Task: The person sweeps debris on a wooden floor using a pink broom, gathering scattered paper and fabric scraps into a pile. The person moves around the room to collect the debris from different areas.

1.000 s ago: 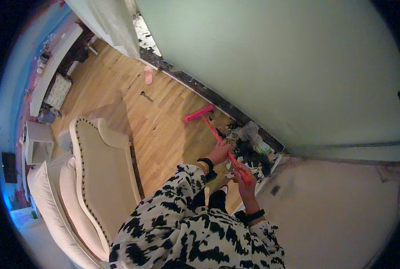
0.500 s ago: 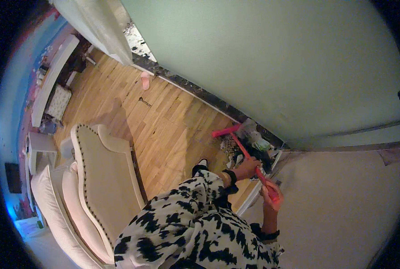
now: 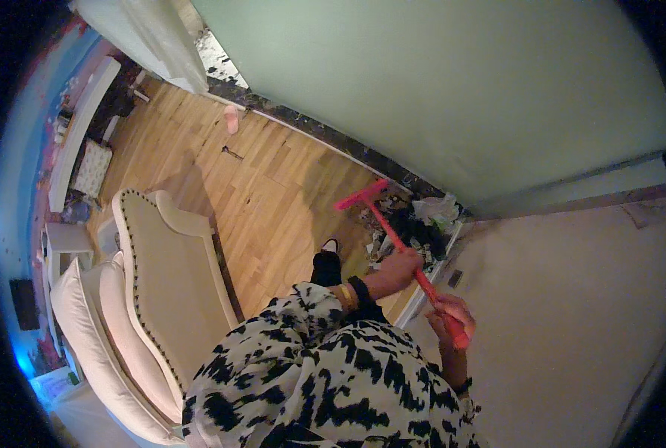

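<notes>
A red long-handled tool with a T-shaped head (image 3: 361, 196), like a floor squeegee, slants from my hands toward the wall. My left hand (image 3: 398, 270) is closed around the middle of its handle, palm downward. Farther back, near the handle's end, my right hand (image 3: 452, 317) grips it with bent fingers. The head is at the far left edge of a heap of dark debris and scraps (image 3: 411, 231); whether it touches the floor I cannot tell. A crumpled clear plastic bag (image 3: 439, 210) lies on the heap in the corner.
Wood flooring (image 3: 266, 187) runs along a pale green wall (image 3: 437, 97) with a dark skirting strip. A cream studded sofa (image 3: 176, 276) stands at the left. On the floor lie a pink slipper (image 3: 231, 119) and a small dark object (image 3: 232, 153). My shoe (image 3: 331, 246) is near the heap.
The tool's head has moved up and slightly left, uncovering more of the heap and the plastic bag. My left hand has shifted a little left; both hands keep hold. The view has shifted slightly.
</notes>
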`<action>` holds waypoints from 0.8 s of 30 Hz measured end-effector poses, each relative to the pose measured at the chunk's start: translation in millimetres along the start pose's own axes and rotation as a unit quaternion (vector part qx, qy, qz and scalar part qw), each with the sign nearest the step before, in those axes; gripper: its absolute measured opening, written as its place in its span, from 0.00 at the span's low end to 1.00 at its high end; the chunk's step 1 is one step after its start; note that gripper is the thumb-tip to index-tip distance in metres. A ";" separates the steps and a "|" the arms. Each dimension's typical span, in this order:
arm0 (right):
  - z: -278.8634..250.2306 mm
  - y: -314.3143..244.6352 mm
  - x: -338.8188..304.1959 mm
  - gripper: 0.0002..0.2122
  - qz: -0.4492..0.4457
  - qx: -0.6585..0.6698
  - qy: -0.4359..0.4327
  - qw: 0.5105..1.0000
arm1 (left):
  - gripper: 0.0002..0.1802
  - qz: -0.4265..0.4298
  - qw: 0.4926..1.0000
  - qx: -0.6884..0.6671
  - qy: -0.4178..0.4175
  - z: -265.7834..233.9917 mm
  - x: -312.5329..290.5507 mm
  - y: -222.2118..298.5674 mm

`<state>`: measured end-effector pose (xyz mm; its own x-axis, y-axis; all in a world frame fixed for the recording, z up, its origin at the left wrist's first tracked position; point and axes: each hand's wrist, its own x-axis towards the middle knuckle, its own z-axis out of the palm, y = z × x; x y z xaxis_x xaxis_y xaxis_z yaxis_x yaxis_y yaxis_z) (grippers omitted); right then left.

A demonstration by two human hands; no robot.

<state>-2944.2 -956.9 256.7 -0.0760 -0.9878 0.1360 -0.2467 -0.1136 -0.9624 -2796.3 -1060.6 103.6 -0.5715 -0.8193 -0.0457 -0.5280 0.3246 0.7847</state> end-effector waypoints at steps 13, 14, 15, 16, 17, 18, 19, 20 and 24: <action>18.2 51.9 0.2 0.08 0.094 0.019 -0.071 0.993 | 0.08 -0.053 0.998 -0.012 0.023 32.6 -31.0 -49.1; 14.2 44.2 4.6 0.08 0.078 0.002 -0.074 0.994 | 0.08 -0.039 0.999 -0.013 0.022 30.8 -27.5 -42.5; 8.4 32.8 7.6 0.08 0.061 -0.014 -0.079 0.995 | 0.08 -0.027 0.999 -0.013 0.022 31.6 -24.9 -34.6; 2.4 19.9 12.9 0.08 0.041 -0.029 -0.082 0.995 | 0.07 -0.023 1.000 -0.005 0.015 34.2 -19.8 -27.2; -4.7 3.0 16.8 0.08 0.017 -0.031 -0.089 0.995 | 0.07 -0.022 1.000 0.004 0.010 35.9 -16.5 -22.2; -13.5 -13.0 16.7 0.09 -0.003 -0.039 -0.087 0.995 | 0.07 0.024 1.000 0.001 0.017 32.7 -12.4 -7.7; -21.3 -26.7 15.1 0.09 -0.013 -0.038 -0.083 0.996 | 0.08 0.066 0.998 0.000 0.025 19.2 -13.1 10.1; -21.1 -37.0 14.0 0.09 -0.022 -0.038 -0.081 0.996 | 0.08 0.050 0.999 0.011 0.016 1.6 -15.7 20.1; 21.0 -53.1 34.7 0.09 0.032 0.008 -0.102 0.994 | 0.09 0.026 0.998 0.054 0.018 -48.2 -22.4 0.7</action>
<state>-2913.5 -987.4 307.6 0.1072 -0.9939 0.0258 -0.2323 -0.0503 -0.9714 -2753.6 -1064.8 135.0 -0.5779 -0.8159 0.0182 -0.5642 0.4155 0.7135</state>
